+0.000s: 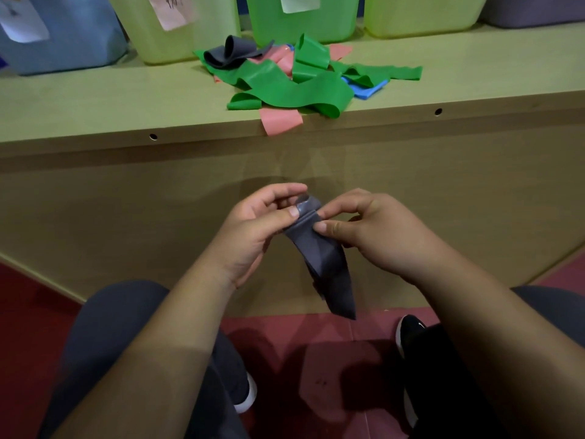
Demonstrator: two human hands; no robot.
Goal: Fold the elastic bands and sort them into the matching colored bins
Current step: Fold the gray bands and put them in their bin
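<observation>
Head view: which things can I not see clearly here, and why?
Bins: cut off by the top edge of the head view; contents unseen.
Paper labels: blurred and cut off; writing unreadable.
Grey band: upper end covered by the left hand and right hand, head view.
Blue band: mostly under the green bands, head view; length unknown.

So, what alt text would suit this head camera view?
A left hand and right hand pinch the top of a dark grey band hanging in front of a wooden shelf. On it, a pile of green, pink and blue bands lies before bins.
</observation>
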